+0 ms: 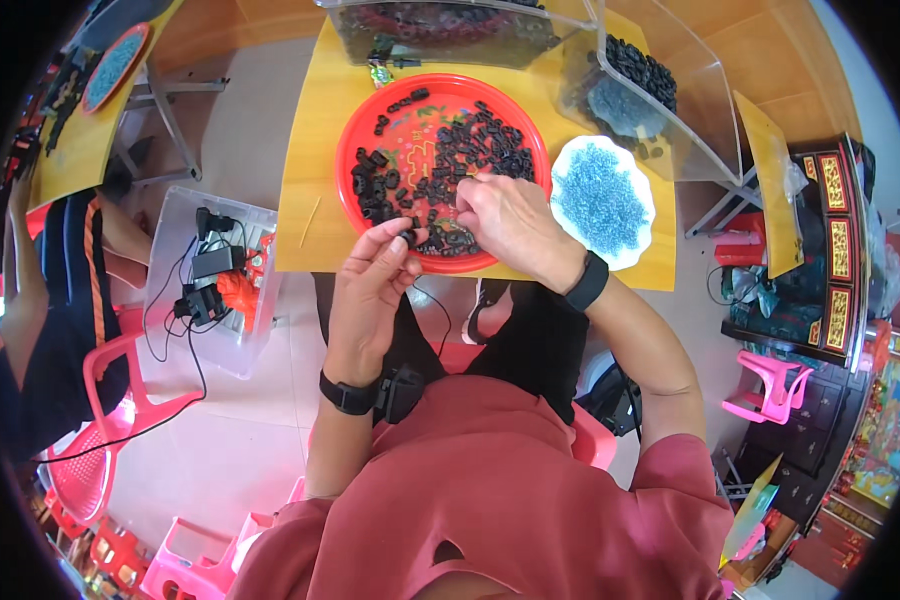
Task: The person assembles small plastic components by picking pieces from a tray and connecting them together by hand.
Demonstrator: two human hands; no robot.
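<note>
Clear bins [440, 38] crowd yellow table's [310, 180] far edge and far-right corner. White plate [625, 262] of blue beads [600, 200] near right edge. Red tray [345, 180] by near edge; short black pieces [505, 150] scattered in it. Left hand [372, 265] pinches one dark piece [408, 237] at tray's near rim; right hand [510, 218], apart, hides some, grip can't tell.

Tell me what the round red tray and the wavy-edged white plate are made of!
The round red tray seems slightly glossy plastic: its rim is smooth and bright. The wavy-edged white plate looks smooth, maybe plastic or ceramic; small blue beads hide most of it.
</note>
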